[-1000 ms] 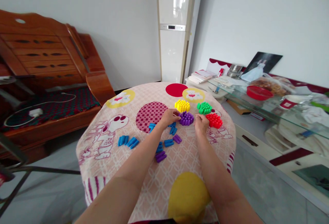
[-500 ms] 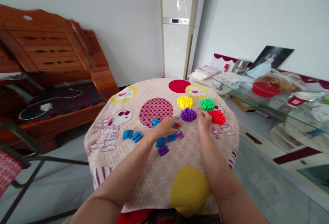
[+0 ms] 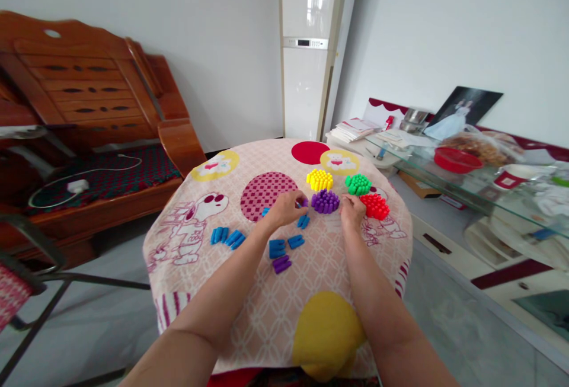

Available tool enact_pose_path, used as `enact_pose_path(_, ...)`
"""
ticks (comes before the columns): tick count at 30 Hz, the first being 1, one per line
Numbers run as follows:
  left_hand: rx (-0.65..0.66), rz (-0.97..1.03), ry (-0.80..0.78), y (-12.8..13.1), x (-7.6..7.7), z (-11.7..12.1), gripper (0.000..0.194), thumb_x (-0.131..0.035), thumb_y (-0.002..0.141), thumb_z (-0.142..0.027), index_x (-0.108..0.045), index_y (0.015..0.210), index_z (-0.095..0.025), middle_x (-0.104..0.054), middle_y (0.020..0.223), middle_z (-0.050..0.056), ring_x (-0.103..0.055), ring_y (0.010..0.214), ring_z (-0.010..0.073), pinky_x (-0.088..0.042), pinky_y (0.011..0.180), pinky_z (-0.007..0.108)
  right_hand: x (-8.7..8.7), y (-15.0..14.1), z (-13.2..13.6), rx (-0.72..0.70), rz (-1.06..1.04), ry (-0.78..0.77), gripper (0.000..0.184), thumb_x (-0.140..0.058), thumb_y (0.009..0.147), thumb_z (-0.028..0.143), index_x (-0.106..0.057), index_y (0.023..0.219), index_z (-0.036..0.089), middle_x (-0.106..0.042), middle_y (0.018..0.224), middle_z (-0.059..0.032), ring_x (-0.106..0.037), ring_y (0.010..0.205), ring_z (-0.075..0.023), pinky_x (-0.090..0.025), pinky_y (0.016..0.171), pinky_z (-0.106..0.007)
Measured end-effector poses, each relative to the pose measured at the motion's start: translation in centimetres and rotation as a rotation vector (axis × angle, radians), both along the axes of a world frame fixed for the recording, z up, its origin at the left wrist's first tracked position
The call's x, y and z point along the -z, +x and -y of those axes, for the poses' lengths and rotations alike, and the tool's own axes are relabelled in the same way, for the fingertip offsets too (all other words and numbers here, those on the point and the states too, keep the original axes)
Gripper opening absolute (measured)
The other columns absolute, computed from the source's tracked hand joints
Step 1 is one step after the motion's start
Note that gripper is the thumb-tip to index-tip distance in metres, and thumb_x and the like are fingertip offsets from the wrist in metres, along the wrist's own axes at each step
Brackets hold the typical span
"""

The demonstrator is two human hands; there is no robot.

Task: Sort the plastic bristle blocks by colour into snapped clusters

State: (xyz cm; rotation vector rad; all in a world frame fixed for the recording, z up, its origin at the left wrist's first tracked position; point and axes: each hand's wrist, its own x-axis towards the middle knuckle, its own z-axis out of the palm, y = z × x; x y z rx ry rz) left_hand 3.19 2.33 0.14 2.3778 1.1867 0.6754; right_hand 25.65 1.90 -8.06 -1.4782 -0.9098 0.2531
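Note:
My left hand (image 3: pixel 287 208) is raised a little over the middle of the table, its fingertips pinched on a small purple plastic piece (image 3: pixel 303 202). To its right stands a tight cluster of upright purple pieces (image 3: pixel 325 201). My right hand (image 3: pixel 352 209) is closed beside that cluster, between it and the red cluster (image 3: pixel 376 206); whatever its fingers hold is hidden. Below my left hand lie loose blue pieces (image 3: pixel 277 249), shaped like short joined tubes, and one loose purple piece (image 3: pixel 281 264). More blue pieces (image 3: pixel 235 239) lie left of my forearm.
Yellow (image 3: pixel 319 179) and green (image 3: pixel 358 184) clusters stand behind the purple and red ones. A patterned cloth (image 3: pixel 249 316) covers the round table. A glass-topped cabinet (image 3: pixel 422 162) with a red bowl (image 3: pixel 457 160) is at right, a wooden bench (image 3: pixel 89 96) at left.
My left hand has picked up a purple piece from among the blue ones and moved it up toward the purple cluster. My right hand has stayed nearly in place.

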Motion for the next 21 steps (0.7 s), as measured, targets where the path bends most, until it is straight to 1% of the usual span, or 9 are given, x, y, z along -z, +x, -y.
enact_pose_path(2, -0.085, 0.056, -0.001, 0.3, -0.1, -1.8, 0.020, -0.063, 0.076, -0.017, -0.070, 0.094, -0.014, -0.073, 0.086, 0.005, -0.068, 0.077, 0.0168, -0.052, 0.076, 0.027, 0.0, 0.0, 0.0, -0.003, 0.002, 0.000, 0.037, -0.049, 0.074, 0.034, -0.076, 0.087, 0.014, -0.072, 0.071, -0.0075, -0.064, 0.076, -0.0224, -0.049, 0.071, -0.031)
enact_pose_path(4, -0.122, 0.105, -0.003, 1.0, 0.1, -3.6, 0.025, -0.063, 0.075, -0.013, -0.069, 0.098, -0.014, -0.074, 0.089, 0.006, -0.069, 0.080, 0.0170, -0.053, 0.077, 0.027, 0.1, 0.1, 0.0, -0.004, 0.007, -0.001, 0.037, -0.049, 0.073, 0.034, -0.077, 0.087, 0.014, -0.072, 0.070, -0.0074, -0.064, 0.075, -0.0223, -0.049, 0.071, -0.031)
enact_pose_path(7, -0.092, 0.136, -0.042, 2.4, 0.6, -5.5, 0.030, -0.060, 0.072, -0.006, -0.069, 0.099, -0.014, -0.075, 0.088, 0.005, -0.070, 0.078, 0.0157, -0.055, 0.078, 0.028, 0.1, 0.0, 0.0, 0.000, 0.023, 0.004, 0.037, -0.048, 0.073, 0.035, -0.077, 0.086, 0.015, -0.071, 0.069, -0.0070, -0.064, 0.074, -0.0220, -0.049, 0.071, -0.031)
enact_pose_path(9, -0.053, 0.114, -0.038, 3.4, 0.7, -6.4, 0.030, -0.059, 0.071, -0.002, -0.070, 0.096, -0.014, -0.076, 0.088, 0.005, -0.070, 0.079, 0.0157, -0.055, 0.080, 0.028, 0.1, 0.0, 0.0, 0.004, 0.036, 0.010, 0.037, -0.048, 0.074, 0.035, -0.077, 0.085, 0.015, -0.071, 0.068, -0.0068, -0.063, 0.074, -0.0221, -0.048, 0.070, -0.031)
enact_pose_path(12, -0.004, 0.005, 0.025, 4.4, 0.5, -7.3, 0.028, -0.060, 0.070, -0.002, -0.072, 0.092, -0.015, -0.077, 0.090, 0.006, -0.071, 0.086, 0.0181, -0.054, 0.085, 0.029, 0.0, -0.1, 0.1, 0.010, 0.049, 0.014, 0.036, -0.048, 0.074, 0.036, -0.076, 0.083, 0.016, -0.071, 0.067, -0.0066, -0.063, 0.074, -0.0225, -0.048, 0.070, -0.031)
enact_pose_path(15, 0.050, -0.140, 0.070, 5.1, 0.0, -7.8, 0.029, -0.061, 0.069, -0.002, -0.074, 0.092, -0.016, -0.077, 0.092, 0.006, -0.071, 0.090, 0.0201, -0.053, 0.088, 0.029, -0.1, -0.1, 0.3, 0.010, 0.054, 0.003, 0.036, -0.048, 0.075, 0.036, -0.076, 0.083, 0.016, -0.071, 0.069, -0.0069, -0.063, 0.076, -0.0229, -0.048, 0.071, -0.031)
enact_pose_path(18, 0.108, -0.215, 0.056, 5.5, -0.3, -7.9, 0.036, -0.058, 0.070, -0.001, -0.075, 0.098, -0.016, -0.077, 0.094, 0.007, -0.071, 0.092, 0.0206, -0.053, 0.087, 0.027, -0.2, -0.2, 0.4, 0.009, 0.053, -0.004, 0.035, -0.048, 0.075, 0.035, -0.076, 0.083, 0.016, -0.072, 0.070, -0.0073, -0.064, 0.077, -0.0231, -0.048, 0.071, -0.031)
enact_pose_path(21, 0.132, -0.216, 0.012, 5.6, -0.1, -7.7, 0.047, -0.053, 0.069, 0.004, -0.074, 0.107, -0.015, -0.077, 0.093, 0.007, -0.071, 0.090, 0.0196, -0.053, 0.084, 0.026, -0.2, -0.2, 0.4, 0.004, 0.051, -0.001, 0.035, -0.048, 0.075, 0.035, -0.076, 0.084, 0.016, -0.072, 0.070, -0.0070, -0.063, 0.077, -0.0230, -0.048, 0.071, -0.031)
